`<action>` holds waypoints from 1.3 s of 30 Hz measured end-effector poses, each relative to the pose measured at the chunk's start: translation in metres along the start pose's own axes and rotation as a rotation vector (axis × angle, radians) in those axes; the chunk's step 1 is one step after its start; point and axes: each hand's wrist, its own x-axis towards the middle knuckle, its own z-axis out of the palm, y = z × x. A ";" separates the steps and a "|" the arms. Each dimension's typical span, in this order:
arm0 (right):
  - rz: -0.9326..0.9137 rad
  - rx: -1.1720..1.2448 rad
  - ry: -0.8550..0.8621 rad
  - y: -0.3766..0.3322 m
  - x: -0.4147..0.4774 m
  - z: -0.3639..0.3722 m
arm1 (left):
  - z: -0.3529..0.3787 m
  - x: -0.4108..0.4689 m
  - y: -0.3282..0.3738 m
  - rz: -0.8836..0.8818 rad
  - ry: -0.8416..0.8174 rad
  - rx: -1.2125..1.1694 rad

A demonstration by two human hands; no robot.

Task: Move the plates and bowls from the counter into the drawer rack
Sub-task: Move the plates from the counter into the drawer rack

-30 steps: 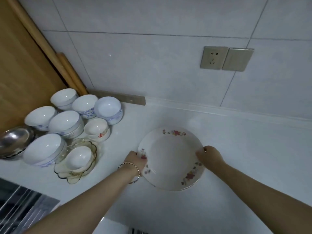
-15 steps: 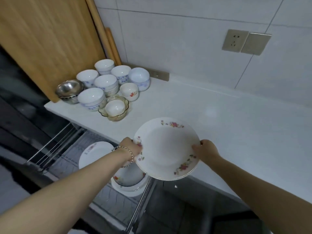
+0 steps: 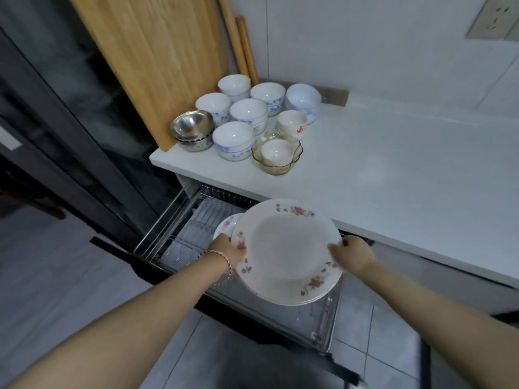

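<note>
Gripping a flowered plate (image 3: 286,248) at opposite sides of its rim, both hands are holding it in the air over the open drawer rack (image 3: 196,220), just in front of the table's front edge and below it. The left hand (image 3: 227,249), wearing a bead bracelet (image 3: 222,258) at the wrist, is curling round the plate's left rim, its fingertips going under the plate and out of sight. The right hand (image 3: 351,255) is clasping the right rim with curled fingers; blur is smearing the finer detail. The plate is tilting, its white face and flower sprays turning up towards the camera, and it is covering much of the rack's right half. A second plate (image 3: 224,226) with similar flowers is showing behind the left rim, inside the rack; whether the two are touching cannot be told.

On the table (image 3: 393,164), the other crockery is crowding the left rear corner. Six blue-patterned bowls (image 3: 248,110) are sitting close together, some stacked. Steel bowls (image 3: 192,127) are nesting at the left edge beside them. A cup (image 3: 292,122) with a red mark is standing just behind an amber glass bowl (image 3: 276,168), which is sitting nearest the front edge and carrying a small white bowl (image 3: 276,150) inside. A wooden cutting board (image 3: 157,51) is leaning at the left edge behind the steel bowls, and two rolling pins (image 3: 241,43) are standing against the wall beside it. A wall socket (image 3: 491,21) is showing at the upper right.
</note>
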 end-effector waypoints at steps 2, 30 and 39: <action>0.034 0.021 -0.002 -0.014 -0.001 0.028 | -0.022 0.017 -0.017 0.003 -0.030 0.033; 0.500 0.273 0.084 -0.027 0.181 0.270 | 0.000 0.324 -0.104 -0.185 -0.218 0.491; 0.591 0.302 0.294 -0.015 0.206 0.315 | 0.033 0.368 -0.113 -0.160 -0.057 0.482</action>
